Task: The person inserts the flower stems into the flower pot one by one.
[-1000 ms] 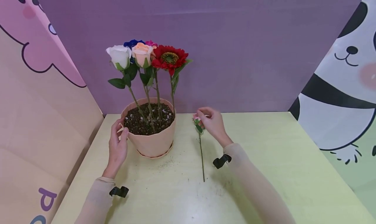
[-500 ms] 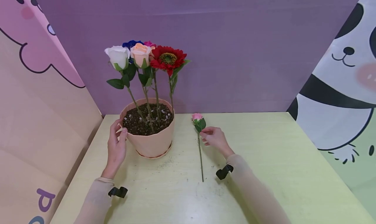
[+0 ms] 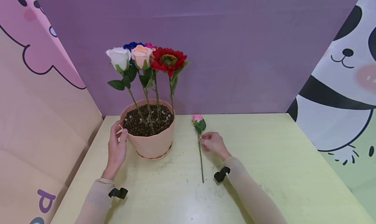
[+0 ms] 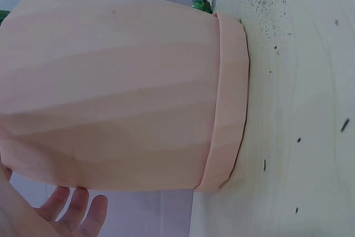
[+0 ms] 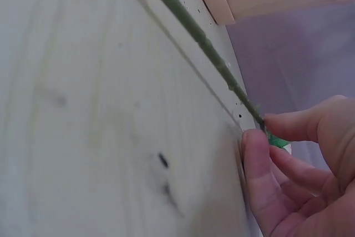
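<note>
A peach flower pot [image 3: 152,144] filled with dark soil stands at the back left of the table. My left hand [image 3: 117,150] holds its left side, the thumb at the rim and the other fingers bent against the outer wall. To the right of the pot lies a single pink rose [image 3: 197,118] with green leaves, its long stem pointing toward me. Just below the leaves, my right hand [image 3: 213,143] pinches this stem between thumb and fingers. In the right wrist view, the green stem [image 5: 205,43] runs up from the fingertips, slightly above the tabletop; the bloom is hidden there.
Upright in the pot are a white rose [image 3: 119,58], a peach rose [image 3: 142,56], a red daisy-like flower [image 3: 168,59], and blue and magenta blooms behind. Soil crumbs [image 3: 167,165] are scattered over the table [image 3: 258,145]. A purple panel [image 3: 235,54] rises at the back.
My right hand has moved from the rose's bloom toward me, down to the stem below the leaves, and now pinches it. The left hand has stayed on the pot.
</note>
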The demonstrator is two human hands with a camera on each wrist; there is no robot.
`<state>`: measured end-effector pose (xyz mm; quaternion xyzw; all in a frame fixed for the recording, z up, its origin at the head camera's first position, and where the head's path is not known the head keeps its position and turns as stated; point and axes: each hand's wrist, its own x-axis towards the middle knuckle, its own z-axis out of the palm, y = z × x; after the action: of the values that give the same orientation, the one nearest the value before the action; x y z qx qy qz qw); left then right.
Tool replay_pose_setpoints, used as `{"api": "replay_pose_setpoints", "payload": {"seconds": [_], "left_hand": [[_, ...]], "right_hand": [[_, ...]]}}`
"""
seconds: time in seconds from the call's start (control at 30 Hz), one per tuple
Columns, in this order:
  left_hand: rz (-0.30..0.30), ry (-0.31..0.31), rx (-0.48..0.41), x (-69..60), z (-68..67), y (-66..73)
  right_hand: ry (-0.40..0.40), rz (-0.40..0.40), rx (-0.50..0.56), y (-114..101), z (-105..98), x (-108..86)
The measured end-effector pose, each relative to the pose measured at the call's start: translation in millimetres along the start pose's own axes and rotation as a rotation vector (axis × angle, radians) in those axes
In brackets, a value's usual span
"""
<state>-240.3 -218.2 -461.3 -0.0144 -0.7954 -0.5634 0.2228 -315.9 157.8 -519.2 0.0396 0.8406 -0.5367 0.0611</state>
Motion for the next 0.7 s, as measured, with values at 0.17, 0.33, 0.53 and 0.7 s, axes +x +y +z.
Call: {"api": "replay_pose_setpoints", "payload": {"seconds": [0.17,0.33,0.53,0.7], "left_hand": [[-0.006,-0.003,0.003,-0.7,-0.2,2.9],[-0.017,-0.009,0.002,-2.0,-0.3,4.6],[-0.017,-0.008,0.0,-1.2,0.0,2.8],[-0.013,-0.004,-0.002,0.2,0.4,0.7]], "right_hand": [[-0.009,0.011,0.003,-2,2,3.4],[-0.007,0.018,0.007,-4,4,3.6],[-0.009,0.026,0.039,-8,3,2.6],[-0.013,0.015,0.096,-12,0,1.4]]}}
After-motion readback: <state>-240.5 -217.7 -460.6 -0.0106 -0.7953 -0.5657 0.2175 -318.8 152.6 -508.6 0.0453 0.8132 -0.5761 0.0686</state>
